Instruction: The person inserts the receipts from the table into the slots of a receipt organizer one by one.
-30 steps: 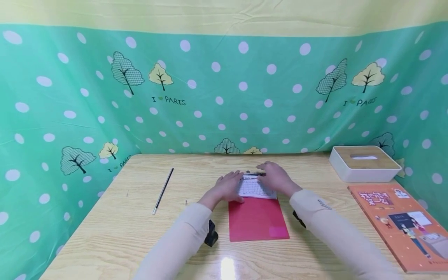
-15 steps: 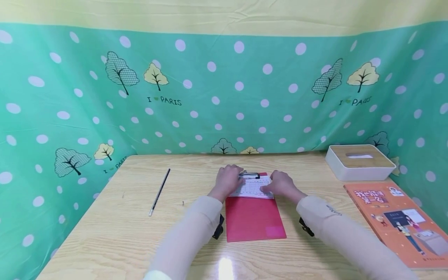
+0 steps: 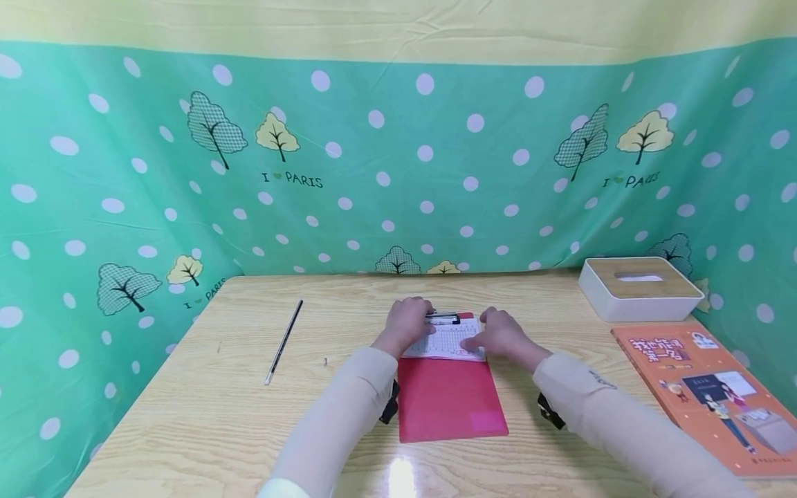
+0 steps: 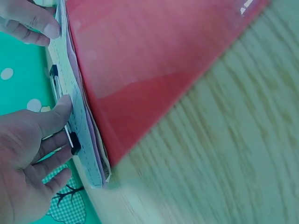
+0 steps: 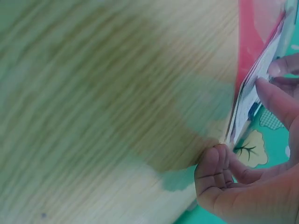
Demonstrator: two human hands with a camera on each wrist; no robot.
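Note:
A red clipboard (image 3: 451, 401) lies on the table with a small stack of printed paper sheets (image 3: 445, 342) under its metal clip (image 3: 443, 319). My left hand (image 3: 405, 326) grips the upper left of the clipboard, thumb on the sheets and fingers at the top edge beside the clip, as the left wrist view shows. On the other side my right hand (image 3: 501, 335) holds the right edge, its thumb pressed on the paper. In the right wrist view, the curled fingers (image 5: 212, 170) sit at the corner of the stack.
A black pencil (image 3: 284, 342) lies to the left on the wooden table (image 3: 205, 401). At the right stand a white tissue box with a wooden lid (image 3: 641, 290) and, in front of it, an orange book (image 3: 703, 394). A green dotted curtain (image 3: 349, 173) hangs behind.
The right hand has moved off the clip to the right edge, and the left hand now sits beside the clip. In the last half second the clipboard has slid slightly toward me.

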